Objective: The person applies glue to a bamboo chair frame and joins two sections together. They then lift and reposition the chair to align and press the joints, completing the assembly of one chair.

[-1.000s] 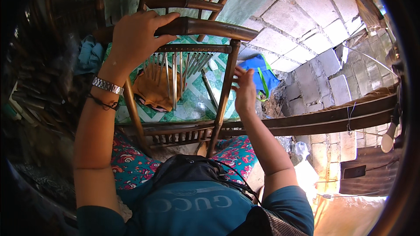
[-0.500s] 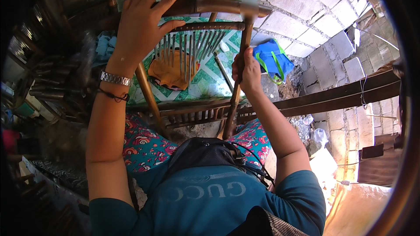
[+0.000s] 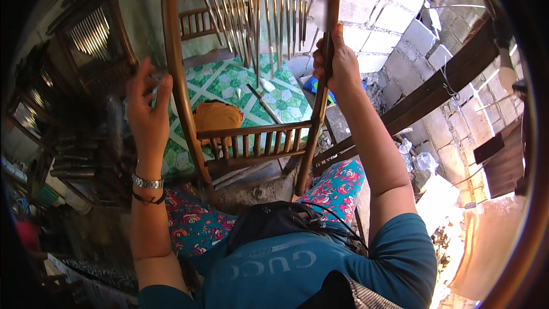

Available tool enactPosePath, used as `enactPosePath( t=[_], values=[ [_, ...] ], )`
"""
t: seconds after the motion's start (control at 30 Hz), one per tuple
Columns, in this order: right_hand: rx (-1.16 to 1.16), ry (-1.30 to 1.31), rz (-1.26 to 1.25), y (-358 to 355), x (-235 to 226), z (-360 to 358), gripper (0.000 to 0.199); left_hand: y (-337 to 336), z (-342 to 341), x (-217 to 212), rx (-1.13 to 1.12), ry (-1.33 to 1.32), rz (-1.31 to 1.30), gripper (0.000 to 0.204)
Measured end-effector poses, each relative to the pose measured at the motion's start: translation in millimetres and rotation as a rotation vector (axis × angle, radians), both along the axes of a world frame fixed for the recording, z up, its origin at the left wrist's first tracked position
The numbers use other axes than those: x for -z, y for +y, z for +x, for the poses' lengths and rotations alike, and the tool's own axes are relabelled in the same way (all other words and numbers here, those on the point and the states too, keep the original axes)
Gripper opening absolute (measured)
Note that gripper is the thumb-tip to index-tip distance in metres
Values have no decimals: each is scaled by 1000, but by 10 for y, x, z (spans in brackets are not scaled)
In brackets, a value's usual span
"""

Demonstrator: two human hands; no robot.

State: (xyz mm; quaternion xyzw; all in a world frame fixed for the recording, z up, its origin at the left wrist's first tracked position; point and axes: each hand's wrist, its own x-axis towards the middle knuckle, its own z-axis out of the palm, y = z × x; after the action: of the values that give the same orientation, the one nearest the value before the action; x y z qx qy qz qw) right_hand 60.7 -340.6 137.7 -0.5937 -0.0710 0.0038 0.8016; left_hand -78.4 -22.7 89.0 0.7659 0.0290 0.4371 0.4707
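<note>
A brown bamboo frame stands upright before me, with a curved top bar and a small slatted rail across its lower part. Several thin metal chime tubes hang on strings from its upper crossbar. My right hand is wrapped round the frame's right post, thumb pointing up. Beside the left post my left hand is raised with its fingers apart, slightly blurred, holding nothing. Whether its thumb touches the post I cannot tell.
Behind the frame is a green patterned tabletop with a yellow-brown cloth and a thin rod. More chime frames stand at the left. A block wall and a dark beam are on the right.
The frame has tilted upright, and its slatted lower rail now shows fully. My left hand has come off the top bar and moved down and left. My right hand still grips the right post.
</note>
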Motion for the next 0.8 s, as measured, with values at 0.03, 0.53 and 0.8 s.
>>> enactPosePath(
  t=[0.03,0.53,0.8],
  values=[
    [32,-12,-9,-25,-117,23,65,-19,1,-25,82,-4,-5,53],
    [7,-399,-218,-481,-2227,1240,62,-430,551,-1334,374,158,27,35],
    [222,-591,-336,-720,-2536,1833,53,-924,1315,-1655,586,107,-246,13]
  ],
)
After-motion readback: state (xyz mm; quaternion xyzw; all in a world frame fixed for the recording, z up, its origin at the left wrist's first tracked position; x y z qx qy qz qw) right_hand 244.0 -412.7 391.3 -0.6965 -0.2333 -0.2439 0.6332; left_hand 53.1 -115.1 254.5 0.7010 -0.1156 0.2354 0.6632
